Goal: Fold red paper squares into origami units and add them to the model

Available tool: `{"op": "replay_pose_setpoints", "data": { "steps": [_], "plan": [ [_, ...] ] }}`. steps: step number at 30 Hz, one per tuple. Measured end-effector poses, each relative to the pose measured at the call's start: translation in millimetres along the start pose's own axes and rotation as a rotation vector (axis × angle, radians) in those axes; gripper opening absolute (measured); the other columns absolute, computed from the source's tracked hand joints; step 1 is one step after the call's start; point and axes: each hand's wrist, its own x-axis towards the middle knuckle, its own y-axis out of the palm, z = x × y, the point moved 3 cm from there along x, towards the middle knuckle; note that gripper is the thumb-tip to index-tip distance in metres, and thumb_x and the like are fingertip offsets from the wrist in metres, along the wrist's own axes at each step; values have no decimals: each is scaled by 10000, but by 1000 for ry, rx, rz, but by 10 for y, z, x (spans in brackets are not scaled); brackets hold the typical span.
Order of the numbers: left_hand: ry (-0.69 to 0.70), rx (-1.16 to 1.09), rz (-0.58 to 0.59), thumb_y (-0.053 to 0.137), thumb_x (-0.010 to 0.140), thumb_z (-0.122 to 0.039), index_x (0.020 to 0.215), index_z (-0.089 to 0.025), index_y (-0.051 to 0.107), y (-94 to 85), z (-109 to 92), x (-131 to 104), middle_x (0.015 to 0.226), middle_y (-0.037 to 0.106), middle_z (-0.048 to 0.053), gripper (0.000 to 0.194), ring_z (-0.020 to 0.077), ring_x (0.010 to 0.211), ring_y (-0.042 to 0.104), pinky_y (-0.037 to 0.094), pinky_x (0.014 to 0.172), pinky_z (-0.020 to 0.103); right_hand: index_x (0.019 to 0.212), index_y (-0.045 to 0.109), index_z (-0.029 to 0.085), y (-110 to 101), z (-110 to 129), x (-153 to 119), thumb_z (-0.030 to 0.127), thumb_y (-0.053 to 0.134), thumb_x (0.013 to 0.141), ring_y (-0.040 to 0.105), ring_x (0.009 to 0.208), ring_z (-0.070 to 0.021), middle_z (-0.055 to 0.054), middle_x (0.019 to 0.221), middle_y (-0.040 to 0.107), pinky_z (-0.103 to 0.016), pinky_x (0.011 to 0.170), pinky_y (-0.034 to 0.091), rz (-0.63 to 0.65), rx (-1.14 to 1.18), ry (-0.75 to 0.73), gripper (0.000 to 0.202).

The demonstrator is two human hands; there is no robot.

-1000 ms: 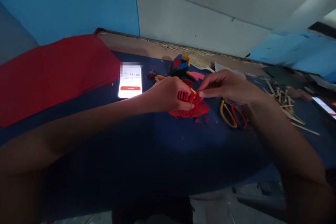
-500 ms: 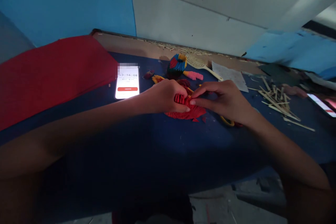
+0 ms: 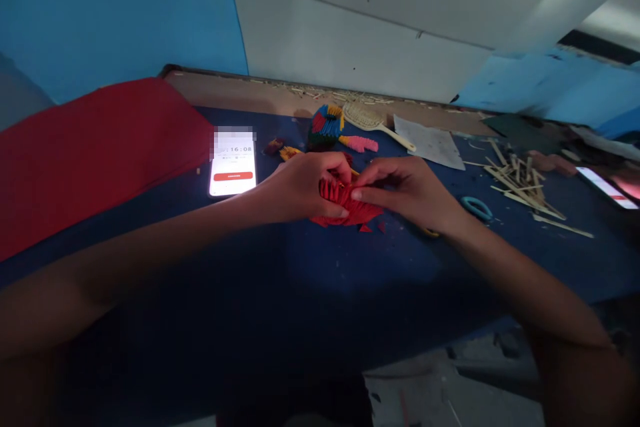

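A red folded-paper model [image 3: 350,203], built of many small pointed pieces like modular origami, is low over the blue table between my hands. My left hand [image 3: 313,183] curls around its left side, thumb along the near face and fingers over the top. From the right, my right hand [image 3: 410,190] pinches its upper right part between thumb and forefinger; any small piece in that pinch is too hidden to make out. Loose red paper triangles [image 3: 365,228] lie just in front of the model. Behind my hands stands a multicoloured folded-paper piece [image 3: 326,127] beside a pink one [image 3: 362,143].
A lit phone [image 3: 234,170] lies left of my hands, near a large red sheet [image 3: 110,147]. Farther back are a pale hairbrush [image 3: 367,118] and white paper [image 3: 430,143]. To the right lie a teal ring [image 3: 476,208], several thin sticks [image 3: 520,180] and another phone [image 3: 605,187].
The camera view has shifted slightly. My right hand's fingers now lie closer against the red model, and my left hand's fingers have opened a little around it. The teal ring shows more fully.
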Motion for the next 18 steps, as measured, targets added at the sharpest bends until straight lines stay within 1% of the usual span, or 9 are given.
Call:
{"op": "replay_pose_setpoints", "data": {
  "steps": [3,5,8,12,14,16,18],
  "plan": [
    [-17,-25,27,723,568,-306,822,-159,552,-2,-5,3,749,611,-30,340,103,651,563,358,549,203,777,652,188,-4,50,-39,301,661,753,605,630,-116,-1,733,680,-240,586,440,-9,-138,-147,115],
    [-27,-29,34,732,559,-307,822,-162,546,-9,-12,5,750,610,-34,353,103,650,565,366,549,202,825,639,189,-19,51,-44,305,671,746,624,671,-126,-5,770,685,-244,616,454,6,-117,-182,143],
    [-30,-11,37,741,550,-323,822,-165,542,-13,-22,7,756,607,-37,373,106,662,570,382,565,206,876,610,176,-41,26,-7,320,692,724,636,712,-137,-10,786,682,-251,649,471,59,-9,-143,226],
    [-30,28,69,736,558,-352,834,-170,536,-2,-30,-1,786,606,-27,386,124,706,581,393,596,218,824,616,154,-17,25,66,299,679,734,613,682,-120,-10,755,669,-239,625,469,202,55,-82,182],
    [-39,69,95,727,575,-371,840,-173,540,-6,-33,-4,786,605,-25,380,129,709,580,386,599,224,827,619,154,-13,13,79,296,672,738,608,686,-115,-8,759,665,-238,631,474,246,78,-66,175],
    [-46,114,107,717,590,-390,855,-175,550,-31,-31,0,779,606,-23,380,132,708,575,383,609,231,855,622,167,-61,-50,59,318,674,733,608,705,-117,-6,788,667,-246,649,480,216,87,-66,201],
    [-37,140,107,712,597,-405,882,-175,561,-71,-22,11,773,610,-20,395,137,718,571,389,632,237,879,625,185,-178,-183,0,344,681,723,607,728,-123,-8,833,667,-254,661,479,92,65,-71,230]
  ]
}}
